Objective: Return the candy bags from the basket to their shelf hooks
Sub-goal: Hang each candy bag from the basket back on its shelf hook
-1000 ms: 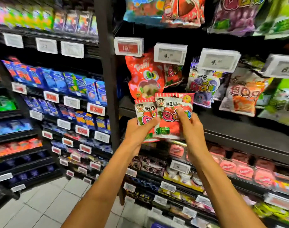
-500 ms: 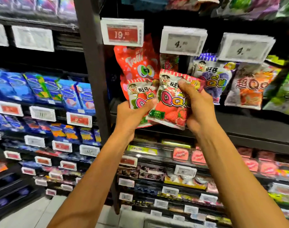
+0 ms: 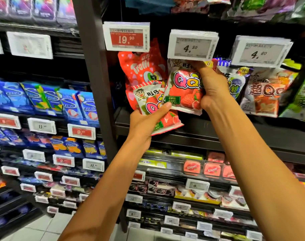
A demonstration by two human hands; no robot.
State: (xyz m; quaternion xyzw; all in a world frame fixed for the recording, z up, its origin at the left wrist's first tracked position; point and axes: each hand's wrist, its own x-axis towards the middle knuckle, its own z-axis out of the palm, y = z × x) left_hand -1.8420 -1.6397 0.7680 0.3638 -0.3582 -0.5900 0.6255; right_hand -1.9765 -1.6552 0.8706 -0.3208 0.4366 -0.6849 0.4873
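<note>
Dark shelf upright [image 3: 94,84] bounds bay at left. My right grip [image 3: 211,89] pinches glossy strawberry QQ bag [image 3: 183,91] by top and right edge, long axis vertical, header just under 4.20 price tag [image 3: 191,45]. Hook behind tag is hidden from me. Right nearer. Left grip [image 3: 146,119] clutches second strawberry bag [image 3: 148,101], lower-left, tilted, crinkly film.

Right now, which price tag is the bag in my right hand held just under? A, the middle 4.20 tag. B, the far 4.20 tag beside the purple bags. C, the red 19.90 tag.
A: the right hand holds the top of its strawberry bag directly below the middle 4.20 tag, while the left hand grips the second bag lower down.
</note>
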